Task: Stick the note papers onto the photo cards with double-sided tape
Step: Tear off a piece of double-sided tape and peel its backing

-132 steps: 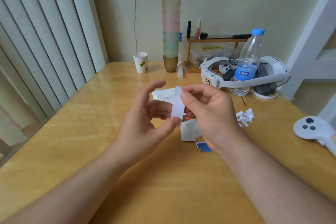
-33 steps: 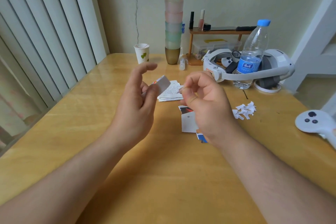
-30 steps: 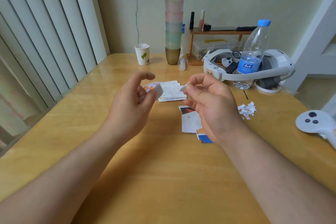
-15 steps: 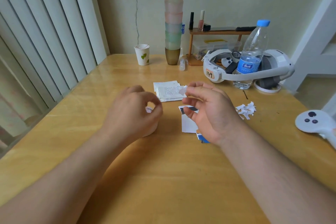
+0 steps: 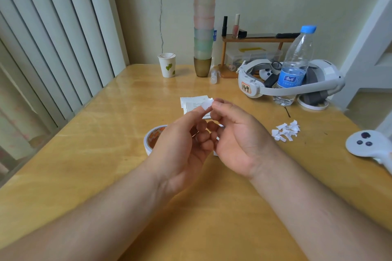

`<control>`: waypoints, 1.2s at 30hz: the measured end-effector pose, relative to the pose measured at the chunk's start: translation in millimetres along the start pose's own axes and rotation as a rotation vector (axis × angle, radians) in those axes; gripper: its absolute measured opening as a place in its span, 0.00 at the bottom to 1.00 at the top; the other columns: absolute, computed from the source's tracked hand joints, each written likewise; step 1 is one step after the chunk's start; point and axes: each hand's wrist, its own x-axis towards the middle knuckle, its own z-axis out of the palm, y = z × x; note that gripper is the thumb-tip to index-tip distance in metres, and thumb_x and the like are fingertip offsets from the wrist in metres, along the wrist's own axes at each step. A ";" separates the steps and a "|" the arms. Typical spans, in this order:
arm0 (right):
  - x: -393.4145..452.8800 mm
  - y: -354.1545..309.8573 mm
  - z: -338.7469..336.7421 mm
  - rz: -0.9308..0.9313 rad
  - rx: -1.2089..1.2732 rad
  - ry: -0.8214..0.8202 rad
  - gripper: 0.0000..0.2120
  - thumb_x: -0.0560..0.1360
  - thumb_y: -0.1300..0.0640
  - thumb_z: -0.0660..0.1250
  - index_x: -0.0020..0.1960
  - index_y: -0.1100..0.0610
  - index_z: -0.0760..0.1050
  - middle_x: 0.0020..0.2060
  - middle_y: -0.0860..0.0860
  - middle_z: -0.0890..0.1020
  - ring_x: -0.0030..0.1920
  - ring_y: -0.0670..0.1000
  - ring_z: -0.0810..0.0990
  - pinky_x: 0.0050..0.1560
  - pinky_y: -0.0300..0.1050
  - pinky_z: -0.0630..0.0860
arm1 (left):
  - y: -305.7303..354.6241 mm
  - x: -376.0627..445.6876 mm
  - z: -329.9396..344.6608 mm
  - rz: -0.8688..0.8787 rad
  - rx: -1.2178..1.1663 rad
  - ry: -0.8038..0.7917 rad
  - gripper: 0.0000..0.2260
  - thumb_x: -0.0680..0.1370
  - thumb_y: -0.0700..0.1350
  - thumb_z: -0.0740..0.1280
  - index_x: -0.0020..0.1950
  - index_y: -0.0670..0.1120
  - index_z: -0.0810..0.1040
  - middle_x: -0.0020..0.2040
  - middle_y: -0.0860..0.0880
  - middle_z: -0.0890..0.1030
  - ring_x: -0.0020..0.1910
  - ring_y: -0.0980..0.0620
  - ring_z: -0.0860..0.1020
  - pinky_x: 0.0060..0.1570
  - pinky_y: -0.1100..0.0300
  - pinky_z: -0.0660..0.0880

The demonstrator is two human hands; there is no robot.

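Tape roll (image 5: 153, 140) now set down on the table (image 5: 106, 133) just left of and below the pinch, both hands, left hand (image 5: 180, 150) and right hand (image 5: 239, 135), pinching the small tape piece (image 5: 206, 104), likely peeling backing before sticking onto note papers (image 5: 192, 103) just behind the grip.

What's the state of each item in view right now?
left hand: pinches tape piece
right hand: pinches tape piece
tape piece: held above the table by both hands
tape roll: lying flat on table
water bottle: upright, capped
cup stack: upright
paper scraps: loose pile
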 end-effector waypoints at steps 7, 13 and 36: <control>3.9 2.1 -3.2 0.040 0.028 0.058 0.01 0.72 0.53 0.74 0.43 0.47 0.83 0.37 0.46 0.76 0.43 0.52 0.74 0.34 0.44 0.70 | -0.8 5.1 -2.3 -0.044 -0.054 0.004 0.10 0.74 0.45 0.74 0.53 0.43 0.83 0.35 0.50 0.71 0.34 0.53 0.68 0.35 0.61 0.66; 1.3 2.0 -1.1 0.035 0.026 0.034 0.06 0.65 0.51 0.76 0.42 0.47 0.84 0.38 0.47 0.75 0.41 0.52 0.74 0.32 0.44 0.71 | -1.3 7.5 -5.1 -0.056 -0.071 0.019 0.08 0.78 0.45 0.72 0.54 0.43 0.82 0.35 0.50 0.70 0.34 0.53 0.67 0.36 0.61 0.65; 1.9 -15.9 -9.7 -0.145 -0.252 0.260 0.09 0.78 0.48 0.72 0.52 0.53 0.85 0.43 0.51 0.82 0.41 0.52 0.79 0.43 0.46 0.76 | 1.1 0.0 -4.7 0.069 -0.052 0.021 0.16 0.80 0.51 0.64 0.46 0.45 0.89 0.37 0.49 0.71 0.34 0.53 0.68 0.38 0.60 0.67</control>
